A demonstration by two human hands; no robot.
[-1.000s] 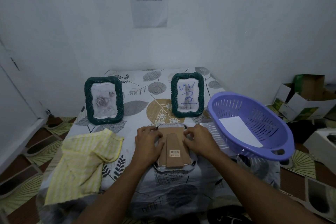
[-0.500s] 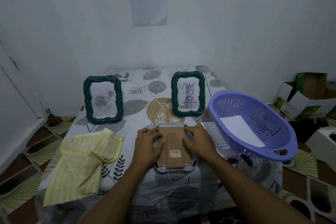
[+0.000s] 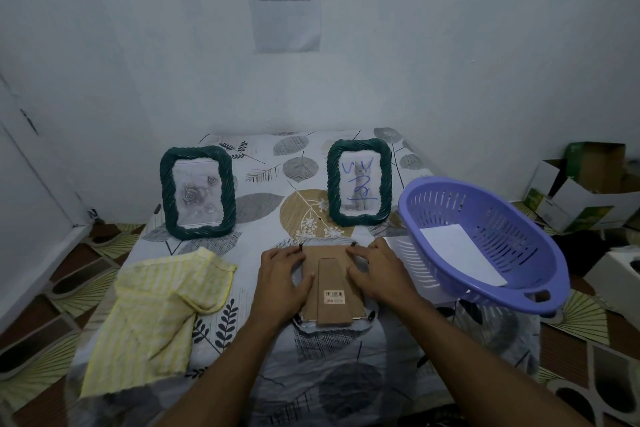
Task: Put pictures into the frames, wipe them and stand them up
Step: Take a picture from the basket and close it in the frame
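Pressing both hands flat on a frame (image 3: 332, 288) lying face down near the front of the surface (image 3: 311, 350), we are showing its brown backing with the stand folded. Our left hand (image 3: 282, 279) is resting, fingers spread and not gripping, on the left edge; our right hand (image 3: 377, 270) is lying likewise on the right edge. Two green frames, one with roses (image 3: 197, 192) and one with a cat (image 3: 359, 182), are standing upright behind. A yellow cloth (image 3: 152, 315) is lying to the left, and a purple basket (image 3: 485, 243) holding white paper (image 3: 460, 253) is sitting to the right.
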